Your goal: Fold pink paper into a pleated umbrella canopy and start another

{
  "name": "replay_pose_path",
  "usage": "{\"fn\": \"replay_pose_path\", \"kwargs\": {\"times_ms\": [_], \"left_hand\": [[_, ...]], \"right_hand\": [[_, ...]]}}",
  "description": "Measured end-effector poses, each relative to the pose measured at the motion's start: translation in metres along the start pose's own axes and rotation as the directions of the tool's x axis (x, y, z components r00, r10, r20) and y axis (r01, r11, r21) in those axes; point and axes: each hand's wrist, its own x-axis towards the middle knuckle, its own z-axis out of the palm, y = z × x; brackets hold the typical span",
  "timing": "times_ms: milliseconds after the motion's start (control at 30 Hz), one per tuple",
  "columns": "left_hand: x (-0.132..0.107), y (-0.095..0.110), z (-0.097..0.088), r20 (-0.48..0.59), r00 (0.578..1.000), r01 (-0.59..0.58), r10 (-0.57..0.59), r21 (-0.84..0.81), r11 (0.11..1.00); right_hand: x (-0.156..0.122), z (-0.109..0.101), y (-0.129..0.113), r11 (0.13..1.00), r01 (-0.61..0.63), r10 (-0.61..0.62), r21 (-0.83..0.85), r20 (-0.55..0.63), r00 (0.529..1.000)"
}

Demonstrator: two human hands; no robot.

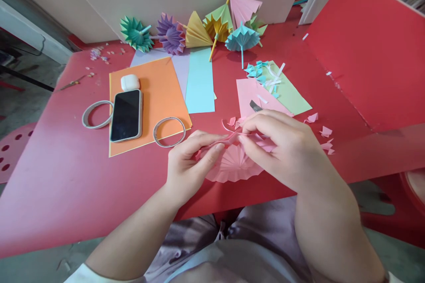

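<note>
Near the table's front edge, a pleated pink paper fan (236, 163) spreads out in a scalloped round below my hands. My left hand (191, 159) pinches a folded strip of pink paper between thumb and fingers. At the other end of that strip, my right hand (279, 141) is closed, its thumb and forefinger pressed on the paper. Part of the strip and of the fan is hidden by my fingers. A dark blade tip (255, 105) shows just past my right knuckles; I cannot make out the rest of it. Pink scraps (232, 122) lie just behind the strip.
Several paper umbrellas (242, 39) stand along the back. At left, a phone (126, 116) and a white earbud case (130, 82) rest on orange paper (159, 84), with tape rolls (169, 132) beside. Blue and white scraps (274, 77) cover green paper (295, 97). A red board (372, 48) rises at right.
</note>
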Motion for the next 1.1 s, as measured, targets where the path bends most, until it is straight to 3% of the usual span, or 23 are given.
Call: {"fn": "replay_pose_path", "kwargs": {"times_ms": [533,1100], "left_hand": [[-0.0011,0.0007,-0.0001,-0.004,0.999,0.041,-0.041,-0.040,0.998],[0.0022,0.0005,0.0004,0.068,0.994,-0.079,0.083,-0.060,0.995]], "right_hand": [[-0.0005,0.0023,0.0001,1.000,0.008,-0.009,-0.016,-0.026,1.000],[-0.0014,0.0037,-0.0020,0.998,-0.008,0.007,-0.065,-0.027,1.000]]}}
